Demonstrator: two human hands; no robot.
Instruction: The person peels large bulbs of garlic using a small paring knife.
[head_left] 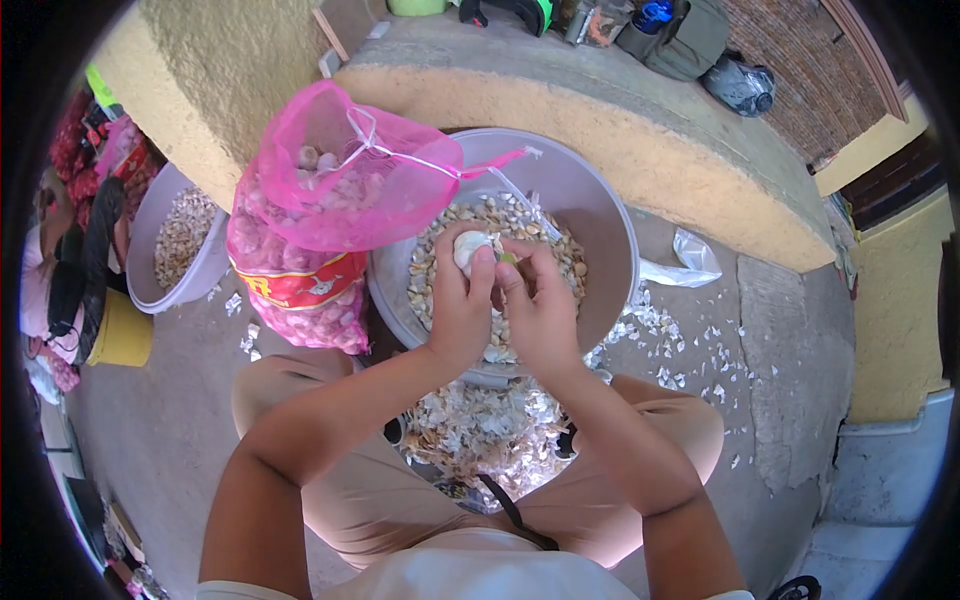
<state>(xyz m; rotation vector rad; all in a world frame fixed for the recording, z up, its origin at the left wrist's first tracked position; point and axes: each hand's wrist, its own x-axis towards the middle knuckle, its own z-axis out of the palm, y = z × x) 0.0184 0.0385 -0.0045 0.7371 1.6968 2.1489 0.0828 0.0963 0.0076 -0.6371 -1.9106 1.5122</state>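
My left hand [462, 305] is closed around a white garlic bulb [466, 250], held above a wide grey basin. Close against it, my right hand [540, 310] is closed, thumb and fingers pinched on a small green thing [508, 258]; most of that thing is hidden, so its kind does not show. Loose garlic cloves [500, 212] cover the bottom of the basin [612, 200]. Left of the basin stands an open pink mesh sack [300, 215] of garlic bulbs, its white drawstring trailing over the basin's rim.
A heap of garlic skins [490, 430] lies between my legs, with more scattered on the floor at right. Farther left are a second basin [140, 255] of cloves, a yellow bucket [122, 330] and another person's arm [100, 240]. A low concrete ledge [600, 115] curves behind.
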